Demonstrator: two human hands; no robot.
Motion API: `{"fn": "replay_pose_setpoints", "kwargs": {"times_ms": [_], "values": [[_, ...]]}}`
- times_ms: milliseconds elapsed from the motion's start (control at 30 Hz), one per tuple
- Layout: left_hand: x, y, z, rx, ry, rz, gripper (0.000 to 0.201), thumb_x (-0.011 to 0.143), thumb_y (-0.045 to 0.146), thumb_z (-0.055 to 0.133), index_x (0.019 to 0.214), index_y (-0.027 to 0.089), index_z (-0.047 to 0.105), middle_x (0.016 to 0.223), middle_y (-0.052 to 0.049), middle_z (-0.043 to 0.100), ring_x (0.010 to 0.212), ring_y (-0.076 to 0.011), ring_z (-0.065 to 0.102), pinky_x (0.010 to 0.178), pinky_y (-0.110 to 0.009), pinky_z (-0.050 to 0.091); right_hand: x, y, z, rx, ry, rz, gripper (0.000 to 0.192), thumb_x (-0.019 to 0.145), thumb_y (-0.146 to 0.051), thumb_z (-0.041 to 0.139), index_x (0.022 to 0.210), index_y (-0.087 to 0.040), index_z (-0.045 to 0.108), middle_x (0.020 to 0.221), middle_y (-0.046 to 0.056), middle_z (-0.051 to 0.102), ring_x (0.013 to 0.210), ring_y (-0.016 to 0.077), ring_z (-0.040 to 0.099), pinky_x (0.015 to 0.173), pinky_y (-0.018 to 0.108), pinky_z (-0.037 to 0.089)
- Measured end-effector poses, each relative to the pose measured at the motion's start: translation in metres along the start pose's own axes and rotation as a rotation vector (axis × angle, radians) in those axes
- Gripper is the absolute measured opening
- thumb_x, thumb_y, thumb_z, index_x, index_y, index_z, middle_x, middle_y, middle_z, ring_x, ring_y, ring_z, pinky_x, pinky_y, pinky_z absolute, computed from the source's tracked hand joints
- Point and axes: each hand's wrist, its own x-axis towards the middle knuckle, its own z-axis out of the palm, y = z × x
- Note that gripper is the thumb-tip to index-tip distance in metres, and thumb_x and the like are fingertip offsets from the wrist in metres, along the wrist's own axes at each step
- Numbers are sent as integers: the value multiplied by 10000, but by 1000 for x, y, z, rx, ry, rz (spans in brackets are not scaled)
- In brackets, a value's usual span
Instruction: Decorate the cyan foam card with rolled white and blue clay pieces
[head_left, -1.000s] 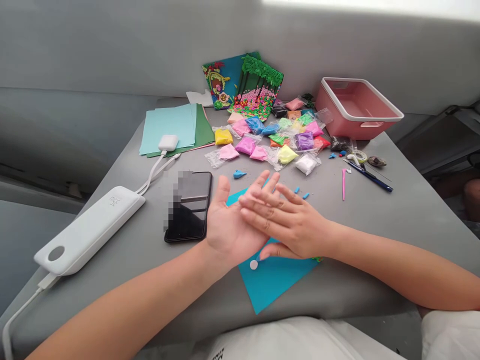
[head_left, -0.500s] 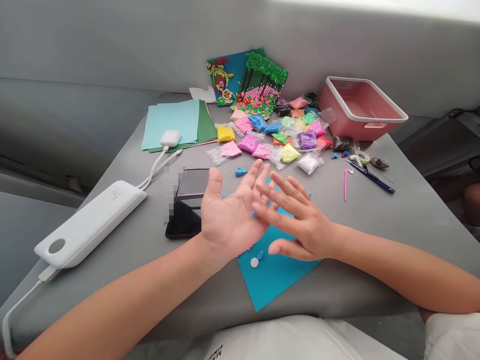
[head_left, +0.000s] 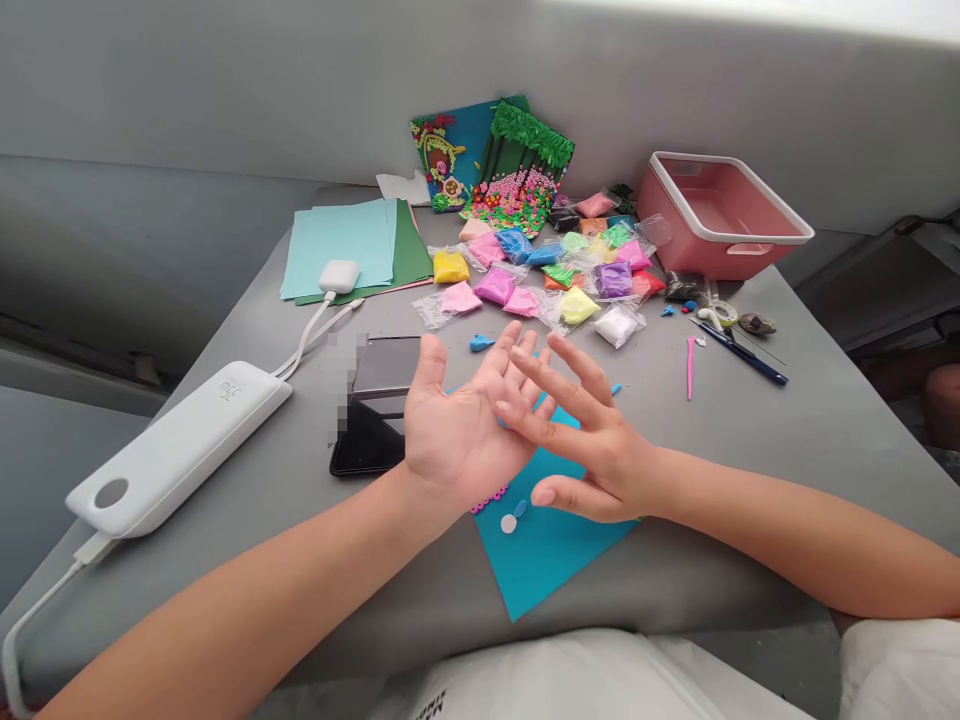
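My left hand (head_left: 465, 435) is palm up with its fingers stretched out. A small bit of blue clay (head_left: 504, 421) rests on that palm, mostly covered by the fingers of my right hand (head_left: 607, 445). The right hand is palm down with its fingers spread, lying across the left palm. Under both hands is a bright blue sheet (head_left: 555, 565). On it lie a white disc (head_left: 508, 524), a small blue oval (head_left: 520, 509) and a row of tiny magenta rings (head_left: 491, 497). A larger blue clay lump (head_left: 481, 343) sits beyond my left fingertips.
Clay packets (head_left: 495, 285) spread across the back before two decorated pictures (head_left: 525, 170). A pink basket (head_left: 739, 250) stands back right, near a pink tool (head_left: 690, 370) and a dark blue pen (head_left: 750, 358). Left are a phone (head_left: 367, 440), power bank (head_left: 180, 450) and coloured paper (head_left: 341, 235).
My right hand has shifted slightly left across the left palm, its fingers spread wider. More of the magenta rings now shows. The left hand is nearly unmoved.
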Motion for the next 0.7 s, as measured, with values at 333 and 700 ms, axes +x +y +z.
{"fn": "replay_pose_setpoints", "kwargs": {"times_ms": [333,700], "values": [[-1,-1,0,11,15,-13,818,957,782,249,1551,252,441,1612,-29,495,1507,-272,424,1258,-461,307,1,1,1,51,19,-38,551,993,-596,512,1352,-213,676,1685,128,338,1595,389,189,1262,612,288],[-3,0,3,19,38,13,804,960,769,271,1553,254,441,1616,-48,481,1563,-251,321,1245,-414,324,-2,4,1,-6,9,-11,620,974,-641,509,1430,-236,616,1679,112,354,1601,389,172,1260,621,291]]}}
